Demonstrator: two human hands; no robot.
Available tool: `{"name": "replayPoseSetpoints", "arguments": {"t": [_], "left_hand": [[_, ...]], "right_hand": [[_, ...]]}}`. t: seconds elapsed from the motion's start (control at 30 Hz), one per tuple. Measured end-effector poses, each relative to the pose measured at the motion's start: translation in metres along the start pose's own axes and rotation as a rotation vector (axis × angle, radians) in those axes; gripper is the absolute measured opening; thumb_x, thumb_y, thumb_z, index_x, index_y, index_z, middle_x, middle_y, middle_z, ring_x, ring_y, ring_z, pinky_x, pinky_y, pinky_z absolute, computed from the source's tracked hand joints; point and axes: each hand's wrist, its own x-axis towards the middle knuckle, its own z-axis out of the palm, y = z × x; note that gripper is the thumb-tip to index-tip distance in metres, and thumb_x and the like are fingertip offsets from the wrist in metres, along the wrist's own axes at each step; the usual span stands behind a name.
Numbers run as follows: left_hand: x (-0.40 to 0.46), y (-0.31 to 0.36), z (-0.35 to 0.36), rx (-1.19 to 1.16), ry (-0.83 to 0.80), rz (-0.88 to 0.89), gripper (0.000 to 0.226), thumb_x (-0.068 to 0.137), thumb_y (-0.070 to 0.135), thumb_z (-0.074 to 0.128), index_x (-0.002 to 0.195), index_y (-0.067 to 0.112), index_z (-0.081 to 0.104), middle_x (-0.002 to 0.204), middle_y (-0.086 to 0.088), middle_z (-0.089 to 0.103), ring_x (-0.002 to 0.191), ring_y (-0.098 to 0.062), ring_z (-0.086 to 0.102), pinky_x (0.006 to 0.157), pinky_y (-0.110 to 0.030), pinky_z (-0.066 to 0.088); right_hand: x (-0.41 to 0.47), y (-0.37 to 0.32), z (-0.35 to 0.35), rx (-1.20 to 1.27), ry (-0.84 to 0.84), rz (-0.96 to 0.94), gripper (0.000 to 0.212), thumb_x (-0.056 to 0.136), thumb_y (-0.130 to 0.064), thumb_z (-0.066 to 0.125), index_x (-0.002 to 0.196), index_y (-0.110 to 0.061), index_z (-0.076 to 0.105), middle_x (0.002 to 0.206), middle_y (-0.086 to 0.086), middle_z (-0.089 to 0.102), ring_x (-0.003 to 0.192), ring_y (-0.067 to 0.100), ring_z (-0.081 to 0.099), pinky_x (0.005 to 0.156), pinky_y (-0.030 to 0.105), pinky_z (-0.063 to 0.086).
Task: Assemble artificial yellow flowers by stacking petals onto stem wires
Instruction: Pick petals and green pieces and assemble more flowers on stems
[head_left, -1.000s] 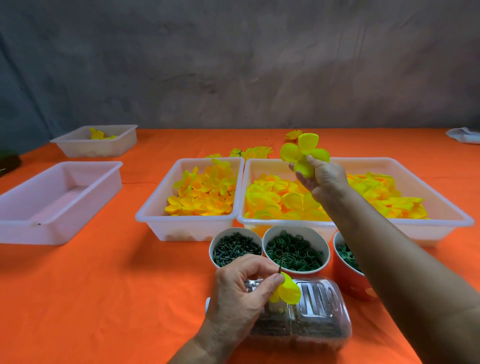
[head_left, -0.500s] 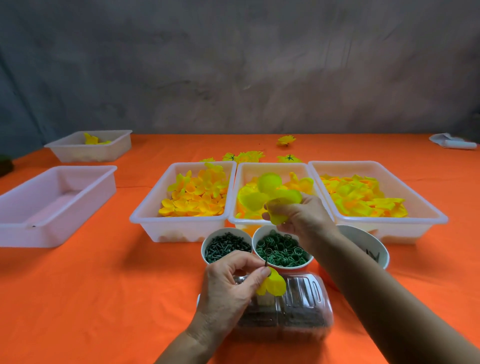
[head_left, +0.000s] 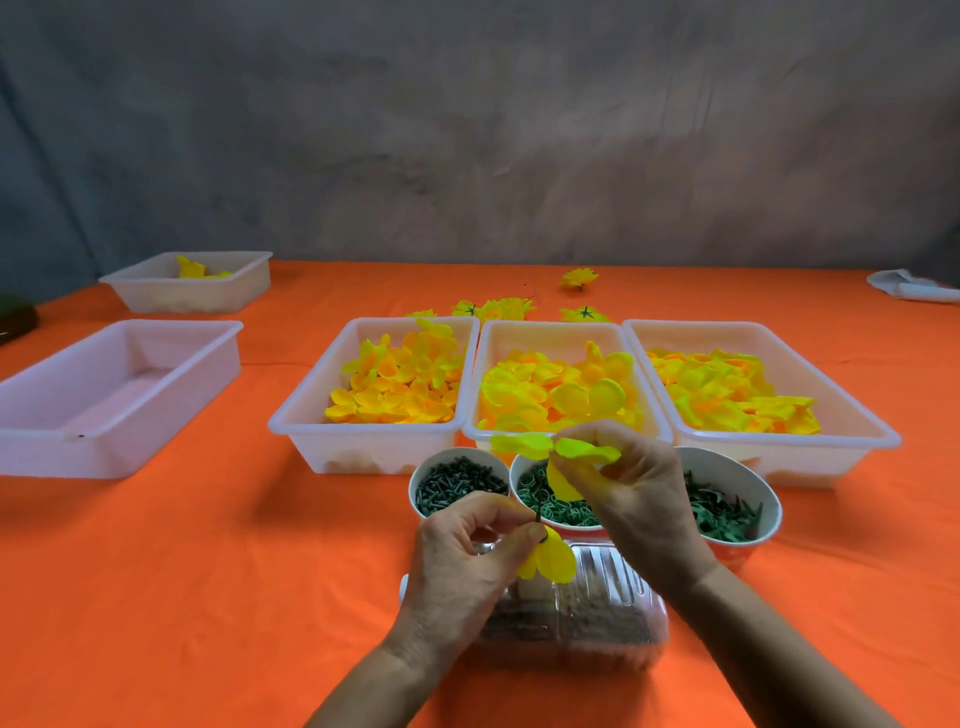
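Note:
My left hand (head_left: 470, 551) pinches a thin dark stem wire (head_left: 538, 506) with a small yellow petal (head_left: 550, 564) hanging below the fingertips. My right hand (head_left: 631, 486) pinches a larger yellow-green petal piece (head_left: 558, 449) just above the wire's tip; whether they touch I cannot tell. Three white trays hold loose yellow petals: left (head_left: 311, 421), middle (head_left: 550, 327), right (head_left: 862, 431).
Three cups of green parts stand before the trays: left (head_left: 460, 480), middle (head_left: 524, 491), right (head_left: 732, 512). A clear plastic box (head_left: 608, 618) lies under my hands. Two more white trays (head_left: 119, 395) (head_left: 192, 291) sit at left. Finished flowers (head_left: 498, 307) lie behind the trays.
My right hand carried the larger petal piece from above the trays down toward me, close over the stem wire in my left hand. The left hand stayed about where it was.

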Motion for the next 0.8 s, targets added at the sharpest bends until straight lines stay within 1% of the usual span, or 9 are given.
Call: {"name": "replayPoseSetpoints", "arguments": {"t": [0.1,0.2,0.27,0.47,0.57,0.6,0.67,0.73,0.8], "left_hand": [[-0.001,0.0,-0.001,-0.007,-0.008,0.012,0.009,0.067,0.025,0.073,0.075,0.024,0.072,0.08,-0.002,0.07,0.071,-0.01,0.061,0.071,-0.036,0.051],[-0.002,-0.001,0.0,-0.007,-0.007,0.029,0.008,0.068,0.024,0.073,0.073,0.018,0.072,0.08,-0.005,0.07,0.07,-0.01,0.061,0.07,-0.035,0.05],[-0.002,-0.001,0.0,-0.013,-0.002,0.035,0.011,0.068,0.024,0.073,0.072,0.014,0.073,0.078,-0.006,0.071,0.069,-0.009,0.061,0.068,-0.03,0.05],[-0.002,-0.001,0.001,0.036,0.024,0.039,0.008,0.07,0.013,0.078,0.069,0.018,0.072,0.073,-0.002,0.07,0.065,-0.006,0.059,0.065,-0.023,0.048],[-0.002,0.001,0.001,0.019,0.045,-0.003,0.008,0.066,0.019,0.078,0.066,0.025,0.073,0.075,-0.002,0.071,0.065,-0.005,0.061,0.065,-0.027,0.051],[-0.002,0.002,0.001,0.024,0.04,-0.004,0.011,0.068,0.017,0.079,0.065,0.025,0.072,0.076,-0.002,0.071,0.064,-0.005,0.06,0.064,-0.028,0.051],[-0.002,0.002,0.001,0.048,0.027,0.015,0.02,0.073,0.008,0.079,0.065,0.026,0.071,0.077,0.0,0.07,0.063,-0.003,0.059,0.063,-0.024,0.049],[-0.003,0.003,0.001,0.051,0.016,0.023,0.023,0.075,0.006,0.077,0.066,0.026,0.071,0.077,0.001,0.07,0.063,-0.001,0.058,0.063,-0.023,0.048],[-0.003,0.004,0.0,0.039,0.012,0.026,0.021,0.075,0.006,0.077,0.068,0.025,0.071,0.078,0.0,0.07,0.064,-0.002,0.058,0.064,-0.024,0.049]], "right_hand": [[-0.01,0.003,0.0,-0.176,0.013,-0.149,0.027,0.072,0.007,0.069,0.08,-0.018,0.072,0.079,-0.005,0.066,0.073,0.01,0.062,0.064,0.023,0.047],[-0.017,0.005,0.001,-0.343,0.057,-0.314,0.013,0.07,-0.01,0.071,0.083,-0.013,0.074,0.086,-0.009,0.065,0.081,0.014,0.063,0.068,0.03,0.05],[-0.02,0.007,0.003,-0.404,0.088,-0.385,0.014,0.073,-0.019,0.07,0.083,-0.011,0.075,0.089,-0.011,0.064,0.084,0.013,0.06,0.069,0.031,0.049],[-0.021,0.007,0.007,-0.466,0.178,-0.489,0.019,0.072,-0.016,0.06,0.081,-0.007,0.074,0.089,-0.012,0.061,0.085,0.009,0.055,0.072,0.023,0.045],[-0.02,0.004,0.008,-0.422,0.174,-0.421,0.016,0.074,-0.016,0.061,0.082,-0.011,0.074,0.086,-0.012,0.064,0.082,0.01,0.059,0.071,0.023,0.047],[-0.021,0.004,0.008,-0.344,0.164,-0.359,0.012,0.074,-0.013,0.064,0.082,-0.016,0.073,0.084,-0.013,0.066,0.08,0.009,0.061,0.071,0.023,0.048],[-0.022,0.004,0.009,-0.087,0.135,-0.166,0.02,0.076,-0.005,0.073,0.08,-0.024,0.072,0.077,-0.012,0.07,0.073,0.008,0.065,0.067,0.021,0.05],[-0.023,0.004,0.009,0.133,0.102,-0.014,0.014,0.076,-0.007,0.072,0.079,-0.021,0.074,0.075,-0.003,0.073,0.069,0.01,0.066,0.065,0.021,0.051],[-0.024,0.004,0.008,0.205,0.077,0.065,0.008,0.074,-0.013,0.069,0.08,-0.013,0.075,0.078,0.006,0.073,0.07,0.016,0.066,0.064,0.024,0.052]]}}
